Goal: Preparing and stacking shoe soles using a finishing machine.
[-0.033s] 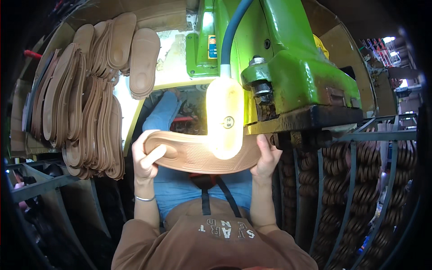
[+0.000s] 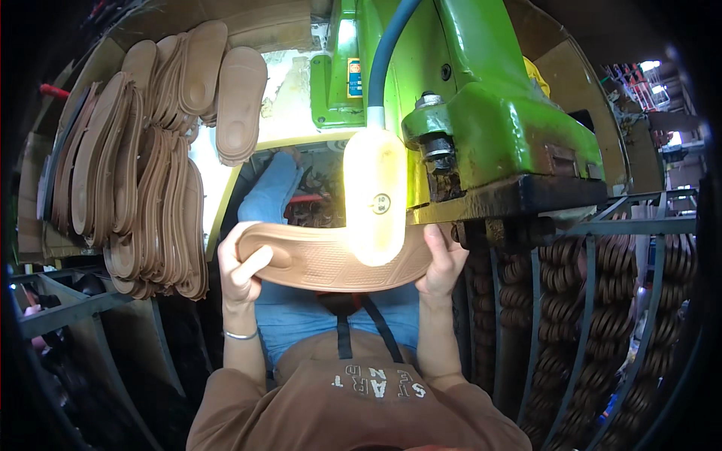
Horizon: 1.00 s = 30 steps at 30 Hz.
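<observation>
Between my two hands a brown textured shoe sole (image 2: 308,263) is stretched out sideways above my lap. My left hand (image 2: 238,270) grips its left end, with the thumb pressed on the rounded pad. At the other end my right hand (image 2: 442,264) pinches the sole, thumb on top, close beside the dark metal underside of a green machine (image 2: 500,143). A bright oval lamp (image 2: 374,197) hangs in front and hides part of the sole's middle and far edge.
Several brown soles (image 2: 158,203) stand stacked on the table at the left, and a single sole (image 2: 241,105) lies nearer the machine. A blue hose (image 2: 387,52) runs down to the lamp. Metal racks (image 2: 587,301) with rows of brown soles stand at the right.
Both hands and the sole have shifted very slightly to the left. The grip on both ends is unchanged.
</observation>
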Each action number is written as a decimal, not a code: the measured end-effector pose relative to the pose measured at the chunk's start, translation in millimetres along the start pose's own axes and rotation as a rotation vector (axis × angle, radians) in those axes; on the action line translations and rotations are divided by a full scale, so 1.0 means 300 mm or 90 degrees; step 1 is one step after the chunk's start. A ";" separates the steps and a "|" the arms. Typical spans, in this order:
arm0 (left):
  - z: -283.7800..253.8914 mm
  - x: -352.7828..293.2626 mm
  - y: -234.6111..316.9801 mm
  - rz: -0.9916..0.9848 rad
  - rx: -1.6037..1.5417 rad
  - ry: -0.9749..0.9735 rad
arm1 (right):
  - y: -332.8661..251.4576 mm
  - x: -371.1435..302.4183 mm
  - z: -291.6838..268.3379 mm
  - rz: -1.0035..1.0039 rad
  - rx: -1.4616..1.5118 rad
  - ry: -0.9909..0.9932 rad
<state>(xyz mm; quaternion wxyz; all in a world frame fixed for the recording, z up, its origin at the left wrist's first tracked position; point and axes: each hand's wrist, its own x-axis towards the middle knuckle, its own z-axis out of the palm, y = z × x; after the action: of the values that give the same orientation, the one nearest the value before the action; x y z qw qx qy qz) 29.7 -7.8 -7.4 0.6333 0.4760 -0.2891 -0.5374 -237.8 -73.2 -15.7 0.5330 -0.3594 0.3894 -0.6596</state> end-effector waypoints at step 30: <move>0.441 -0.055 -0.199 0.012 0.043 -0.090 | -0.144 -0.386 -0.431 0.340 -0.112 -0.101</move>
<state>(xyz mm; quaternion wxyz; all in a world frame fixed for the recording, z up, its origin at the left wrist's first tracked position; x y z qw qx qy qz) -114.8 -28.8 -9.4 0.5996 0.4555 -0.3555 -0.5537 -350.9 63.2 -40.3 0.6833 -0.3396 0.4831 -0.4294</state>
